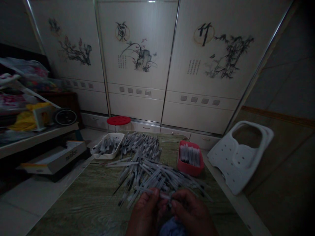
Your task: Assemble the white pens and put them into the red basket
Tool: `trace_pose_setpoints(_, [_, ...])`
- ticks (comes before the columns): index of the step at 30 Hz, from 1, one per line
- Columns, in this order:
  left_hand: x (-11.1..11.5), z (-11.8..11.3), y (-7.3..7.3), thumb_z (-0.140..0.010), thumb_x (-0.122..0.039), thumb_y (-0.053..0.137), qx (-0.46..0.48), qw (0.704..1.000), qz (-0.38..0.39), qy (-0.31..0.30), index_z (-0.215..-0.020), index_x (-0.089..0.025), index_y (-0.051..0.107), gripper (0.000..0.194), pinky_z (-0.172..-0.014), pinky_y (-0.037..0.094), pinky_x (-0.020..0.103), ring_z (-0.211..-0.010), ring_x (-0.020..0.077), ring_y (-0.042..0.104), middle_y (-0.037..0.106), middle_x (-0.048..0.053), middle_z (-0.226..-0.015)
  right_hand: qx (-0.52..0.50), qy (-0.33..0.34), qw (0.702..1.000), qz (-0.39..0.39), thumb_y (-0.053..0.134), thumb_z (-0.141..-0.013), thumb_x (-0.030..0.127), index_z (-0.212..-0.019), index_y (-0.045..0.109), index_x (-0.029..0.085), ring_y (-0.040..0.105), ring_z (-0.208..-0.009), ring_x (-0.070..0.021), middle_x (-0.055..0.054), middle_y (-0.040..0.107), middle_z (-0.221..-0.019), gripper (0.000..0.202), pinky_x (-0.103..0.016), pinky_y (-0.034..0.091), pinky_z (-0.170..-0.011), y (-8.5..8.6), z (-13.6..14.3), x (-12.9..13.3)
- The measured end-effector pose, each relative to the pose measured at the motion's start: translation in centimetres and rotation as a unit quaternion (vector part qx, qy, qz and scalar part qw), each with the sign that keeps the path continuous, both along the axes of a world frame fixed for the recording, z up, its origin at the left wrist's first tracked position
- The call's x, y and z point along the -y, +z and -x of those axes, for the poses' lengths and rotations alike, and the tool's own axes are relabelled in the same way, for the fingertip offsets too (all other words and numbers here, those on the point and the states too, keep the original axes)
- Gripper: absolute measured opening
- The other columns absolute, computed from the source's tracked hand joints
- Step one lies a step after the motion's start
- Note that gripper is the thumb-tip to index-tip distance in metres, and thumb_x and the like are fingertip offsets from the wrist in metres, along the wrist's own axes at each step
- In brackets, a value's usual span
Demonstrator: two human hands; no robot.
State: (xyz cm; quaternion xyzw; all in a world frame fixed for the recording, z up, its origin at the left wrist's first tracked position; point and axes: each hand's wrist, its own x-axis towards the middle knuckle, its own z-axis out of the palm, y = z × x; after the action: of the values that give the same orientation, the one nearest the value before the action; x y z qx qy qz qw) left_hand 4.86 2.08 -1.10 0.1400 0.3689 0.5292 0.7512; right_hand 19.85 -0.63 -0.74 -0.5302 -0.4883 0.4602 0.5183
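Note:
My left hand pinches a clear-barrelled pen between thumb and fingers, its one end pointing up and left. My right hand closes on the other end of that pen; what small part lies in those fingertips is too dark to make out. Just beyond both hands spreads a loose pile of pens with translucent barrels and dark parts, lying in all directions on the table. Below my hands a bit of blue cloth shows.
A pink-red bin at the right holds upright pens in a packed row. At the far left a white tray holds loose pen parts. A red stool stands behind the table, a white plastic chair-like piece to the right.

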Motion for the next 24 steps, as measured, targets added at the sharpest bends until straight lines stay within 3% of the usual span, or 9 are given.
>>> trace_pose_setpoints(4, [0.1, 0.1, -0.2, -0.078, -0.029, 0.086, 0.022, 0.999, -0.019, -0.018, -0.084, -0.016, 0.065, 0.025, -0.068, 0.057, 0.025, -0.068, 0.0136, 0.069, 0.072, 0.003, -0.075, -0.041, 0.016, 0.999, 0.009, 0.073, -0.081, 0.063, -0.085, 0.068, 0.019, 0.058, -0.058, -0.0153, -0.001, 0.068, -0.066, 0.044, -0.027, 0.046, -0.057, -0.1, 0.1, -0.1])
trace_pose_setpoints(11, [0.1, -0.2, -0.5, -0.071, -0.027, 0.091, 0.02, 1.0, -0.008, -0.017, -0.089, -0.016, 0.067, 0.032, -0.07, 0.058, 0.024, -0.072, 0.0147, 0.072, 0.077, 0.007, -0.083, 0.092, -0.051, 0.994, -0.003, 0.055, -0.087, 0.075, -0.068, 0.059, 0.023, 0.052, -0.053, -0.0156, 0.001, 0.057, -0.057, 0.056, -0.028, 0.038, -0.052, -1.0, 0.5, 0.0])
trace_pose_setpoints(16, [0.3, -0.2, 0.0, -0.075, -0.027, 0.089, 0.016, 1.0, -0.012, -0.021, -0.091, -0.015, 0.067, 0.029, -0.067, 0.058, 0.023, -0.069, 0.0147, 0.072, 0.078, 0.009, -0.084, 0.078, -0.036, 0.996, 0.033, 0.049, -0.088, 0.078, -0.063, 0.056, 0.025, 0.049, -0.048, -0.0168, 0.002, 0.05, -0.05, 0.059, -0.03, 0.036, -0.051, -0.7, 0.5, 0.2])
trace_pose_setpoints(19, [0.2, 0.1, 0.4, -0.079, -0.023, 0.085, 0.005, 1.0, -0.001, -0.017, -0.091, -0.015, 0.067, 0.024, -0.068, 0.057, 0.022, -0.07, 0.0143, 0.072, 0.077, 0.007, -0.082, 0.074, -0.033, 0.996, 0.028, 0.045, -0.09, 0.078, -0.07, 0.061, 0.024, 0.052, -0.052, -0.0175, 0.001, 0.056, -0.056, 0.06, -0.03, 0.038, -0.053, -0.1, 0.4, 0.3])
trace_pose_setpoints(24, [0.1, 0.4, 0.8, -0.082, -0.02, 0.082, 0.004, 1.0, 0.004, -0.007, -0.087, -0.016, 0.067, 0.017, -0.074, 0.057, 0.023, -0.073, 0.0137, 0.072, 0.076, 0.005, -0.081, 0.128, -0.031, 0.989, -0.06, 0.055, -0.089, 0.07, -0.089, 0.067, 0.022, 0.057, -0.069, -0.0198, -0.003, 0.065, -0.076, 0.049, -0.03, 0.043, -0.064, -0.4, 0.1, 0.2])
